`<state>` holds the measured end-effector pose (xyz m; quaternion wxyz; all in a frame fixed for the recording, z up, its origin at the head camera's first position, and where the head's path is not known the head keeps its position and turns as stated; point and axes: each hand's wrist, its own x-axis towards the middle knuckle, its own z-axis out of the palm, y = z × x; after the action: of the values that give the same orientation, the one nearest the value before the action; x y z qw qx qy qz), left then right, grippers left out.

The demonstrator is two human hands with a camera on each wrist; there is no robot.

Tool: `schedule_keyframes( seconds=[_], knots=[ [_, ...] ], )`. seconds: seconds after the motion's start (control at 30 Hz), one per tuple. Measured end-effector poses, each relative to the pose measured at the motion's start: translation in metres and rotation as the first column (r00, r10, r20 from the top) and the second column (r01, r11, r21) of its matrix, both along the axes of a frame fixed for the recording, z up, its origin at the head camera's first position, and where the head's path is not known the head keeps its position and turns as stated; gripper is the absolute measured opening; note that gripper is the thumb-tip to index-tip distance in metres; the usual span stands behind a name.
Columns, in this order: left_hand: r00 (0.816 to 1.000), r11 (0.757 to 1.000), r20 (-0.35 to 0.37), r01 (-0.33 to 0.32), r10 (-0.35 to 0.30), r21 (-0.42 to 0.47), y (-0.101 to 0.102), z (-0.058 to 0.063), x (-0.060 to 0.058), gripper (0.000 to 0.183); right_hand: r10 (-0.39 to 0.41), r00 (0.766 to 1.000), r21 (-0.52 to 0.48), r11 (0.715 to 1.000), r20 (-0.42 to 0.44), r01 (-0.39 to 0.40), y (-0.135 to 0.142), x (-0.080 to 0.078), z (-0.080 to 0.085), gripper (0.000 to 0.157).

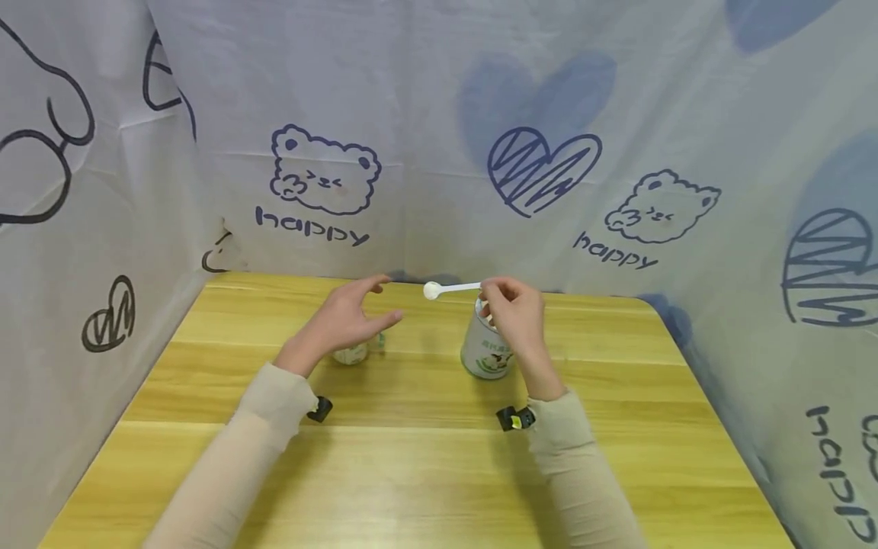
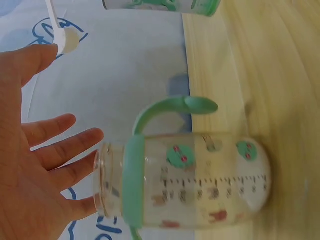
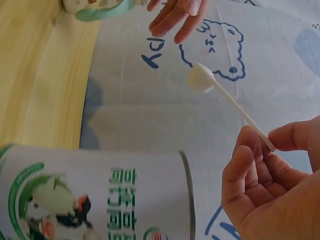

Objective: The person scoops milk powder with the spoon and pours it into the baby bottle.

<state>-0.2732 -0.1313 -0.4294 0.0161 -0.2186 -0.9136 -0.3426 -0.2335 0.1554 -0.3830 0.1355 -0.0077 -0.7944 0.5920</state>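
1. The right hand [image 1: 517, 309] pinches the end of the spoon's handle between thumb and fingertips, the other fingers curled in.
2. The spoon [image 3: 230, 101] is up in the air between the two hands, its bowl pointing towards the left hand and heaped with white powder [image 3: 201, 78].
3. The left hand [image 1: 343, 316] is wide open, thumb and fingers spread, with nothing in its grip. It hovers by the bottle's mouth; I can't tell whether any finger touches the neck.
4. The bottle [image 2: 200, 175] stands upright on the table [image 1: 425, 473], mostly hidden from above by that hand. It is clear, uncapped, and has a green collar, a green handle [image 2: 200, 104] and a printed scale. Something white shows at its base, though I can't make out what.
5. The can [image 1: 487, 351] stands upright beneath the right hand, apart from the bottle, white with a cow and green lettering. The hand hides part of its top.
6. Behind the table hangs a pale cloth [image 1: 425, 91] printed with bears, hearts and "happy".
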Motion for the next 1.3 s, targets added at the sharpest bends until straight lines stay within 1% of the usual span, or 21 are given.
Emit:
schedule_keyframes(
  seconds=[0.17,0.4,0.63,0.83,1.03,1.17,1.3],
  knots=[
    [1.000,1.000,0.002,-0.005,0.005,-0.014,-0.014,-0.004,0.003,0.083,0.020,1.000,0.009,1.000,-0.010,-0.020,-0.010,-0.002,0.000,0.023],
    [0.998,0.998,0.036,-0.041,0.043,-0.046,-0.032,-0.012,0.006,0.087,0.057,0.998,0.017,0.998,-0.026,-0.056,-0.025,-0.005,-0.002,0.023],
    [0.995,0.997,0.057,-0.075,0.077,-0.035,-0.047,-0.020,0.008,0.087,0.085,0.996,0.013,0.996,-0.029,-0.085,-0.042,-0.006,-0.001,0.023],
    [0.993,0.996,0.078,-0.087,0.090,-0.037,-0.057,-0.024,0.010,0.086,0.099,0.995,0.025,0.995,-0.034,-0.098,-0.053,-0.009,-0.004,0.024],
    [0.992,0.996,0.086,-0.085,0.088,-0.038,-0.066,-0.029,0.010,0.079,0.121,0.992,0.056,0.991,-0.036,-0.119,-0.065,-0.011,-0.010,0.024],
    [0.991,0.995,0.095,-0.090,0.092,-0.033,-0.070,-0.031,0.010,0.078,0.146,0.988,0.070,0.987,-0.047,-0.142,-0.074,-0.012,-0.012,0.024],
    [0.990,0.995,0.097,-0.096,0.098,-0.032,-0.072,-0.034,0.011,0.079,0.163,0.985,0.107,0.982,-0.055,-0.157,-0.084,-0.012,-0.014,0.025]
  ],
)
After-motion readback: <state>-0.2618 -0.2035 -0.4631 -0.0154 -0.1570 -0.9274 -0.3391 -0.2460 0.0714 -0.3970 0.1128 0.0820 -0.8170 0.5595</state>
